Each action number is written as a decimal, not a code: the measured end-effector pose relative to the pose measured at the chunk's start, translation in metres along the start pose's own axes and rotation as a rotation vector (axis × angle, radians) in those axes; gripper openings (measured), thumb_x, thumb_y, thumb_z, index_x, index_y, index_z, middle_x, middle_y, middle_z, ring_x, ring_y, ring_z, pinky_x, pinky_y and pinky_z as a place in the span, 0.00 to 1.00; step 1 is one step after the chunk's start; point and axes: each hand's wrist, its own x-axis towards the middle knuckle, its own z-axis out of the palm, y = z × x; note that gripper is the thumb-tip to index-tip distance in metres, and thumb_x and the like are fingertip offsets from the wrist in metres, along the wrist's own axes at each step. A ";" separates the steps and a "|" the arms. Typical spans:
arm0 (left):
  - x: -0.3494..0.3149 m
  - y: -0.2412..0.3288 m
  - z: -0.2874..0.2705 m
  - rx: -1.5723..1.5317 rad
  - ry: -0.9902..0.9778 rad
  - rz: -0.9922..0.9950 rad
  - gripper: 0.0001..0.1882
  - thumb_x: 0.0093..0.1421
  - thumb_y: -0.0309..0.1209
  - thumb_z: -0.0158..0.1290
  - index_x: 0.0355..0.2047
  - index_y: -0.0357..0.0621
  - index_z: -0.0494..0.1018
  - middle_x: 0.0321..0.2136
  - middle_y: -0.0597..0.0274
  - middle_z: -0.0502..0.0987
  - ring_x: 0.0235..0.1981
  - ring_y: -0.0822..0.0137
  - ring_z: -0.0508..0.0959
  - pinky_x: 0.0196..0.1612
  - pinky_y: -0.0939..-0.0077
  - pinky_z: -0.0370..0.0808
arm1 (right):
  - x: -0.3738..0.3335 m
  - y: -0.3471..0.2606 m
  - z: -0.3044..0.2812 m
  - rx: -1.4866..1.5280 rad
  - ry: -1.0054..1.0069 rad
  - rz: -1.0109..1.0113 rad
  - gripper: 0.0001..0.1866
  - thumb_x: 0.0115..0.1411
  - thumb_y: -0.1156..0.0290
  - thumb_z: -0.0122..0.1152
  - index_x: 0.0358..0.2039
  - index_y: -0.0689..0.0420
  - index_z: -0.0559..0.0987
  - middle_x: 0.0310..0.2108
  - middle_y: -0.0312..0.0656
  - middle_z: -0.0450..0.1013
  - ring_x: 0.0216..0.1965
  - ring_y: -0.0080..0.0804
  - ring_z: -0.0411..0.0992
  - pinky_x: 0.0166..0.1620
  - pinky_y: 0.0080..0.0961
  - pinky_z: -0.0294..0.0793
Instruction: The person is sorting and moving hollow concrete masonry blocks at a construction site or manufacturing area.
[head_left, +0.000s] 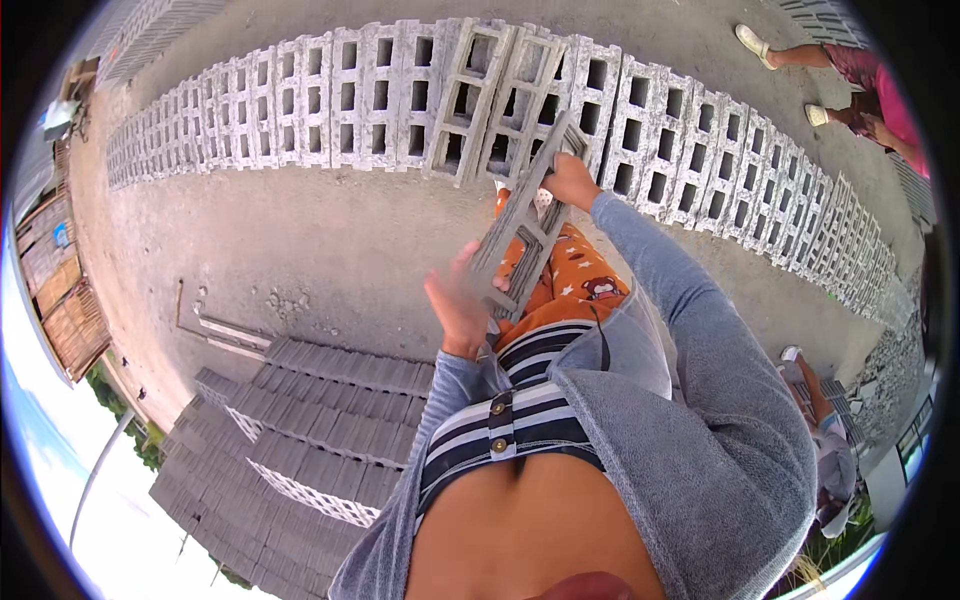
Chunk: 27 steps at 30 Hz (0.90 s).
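In front of the wearer's body, over the ground [300, 225], a grey hollow concrete block [515, 218] hangs aslant in the air, its upper end toward the right and its lower end near the waist. The right hand [572, 182] has the upper end, fingers curled closed around the rim. The left hand [458, 308] is beside the lower end, blurred, its visible fingers spread apart; whether it touches or grips the block cannot be told.

Beyond the hands, a long row of hollow blocks [365, 95], pale and set side by side with their openings showing, bends across the ground from the left to the right edge. Near its middle, two darker blocks [522, 85] stand out from the line, just beyond the held one.

Below the block are orange patterned trousers [580, 265]; nearer are a striped top [465, 440] and a grey cardigan [680, 430]. On the ground to the left, close-packed stacks of grey blocks [330, 400] lie in tiers, with pale boards [235, 336] and scattered rubble [287, 300] just past them.

Toward the ground's far right corner is a person in pink [890, 100] with cream clogs [752, 45]. At the near right, another person [835, 460] is beside a heap of gravel [890, 385].
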 end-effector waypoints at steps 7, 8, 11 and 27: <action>0.172 -0.050 -0.106 -0.567 0.177 -0.210 0.42 0.56 0.61 0.27 0.60 0.41 0.54 0.56 0.51 0.58 0.55 0.54 0.58 0.58 0.54 0.53 | 0.092 -0.038 -0.018 -0.586 0.177 -0.161 0.06 0.45 0.73 0.53 0.24 0.61 0.74 0.22 0.48 0.74 0.30 0.44 0.74 0.44 0.35 0.64; 0.191 -0.062 -0.116 -0.648 0.124 -0.207 0.46 0.53 0.63 0.29 0.62 0.41 0.50 0.63 0.52 0.49 0.63 0.51 0.48 0.63 0.49 0.44 | 0.106 -0.032 -0.017 -0.595 0.176 -0.199 0.05 0.45 0.75 0.52 0.24 0.60 0.74 0.22 0.48 0.75 0.30 0.43 0.74 0.44 0.34 0.64; 0.228 -0.084 -0.095 -0.639 0.210 -0.190 0.45 0.54 0.62 0.30 0.63 0.41 0.47 0.64 0.53 0.46 0.65 0.51 0.43 0.63 0.50 0.43 | 0.149 -0.021 -0.015 -0.747 0.085 -0.148 0.05 0.47 0.76 0.51 0.25 0.60 0.74 0.23 0.48 0.75 0.30 0.42 0.74 0.46 0.33 0.64; 0.285 -0.039 -0.082 -0.569 0.563 -0.278 0.40 0.56 0.60 0.30 0.62 0.47 0.48 0.63 0.58 0.49 0.64 0.58 0.47 0.64 0.57 0.40 | 0.202 -0.015 0.007 -0.717 0.125 0.007 0.11 0.51 0.74 0.48 0.33 0.63 0.76 0.31 0.48 0.74 0.40 0.41 0.71 0.60 0.40 0.55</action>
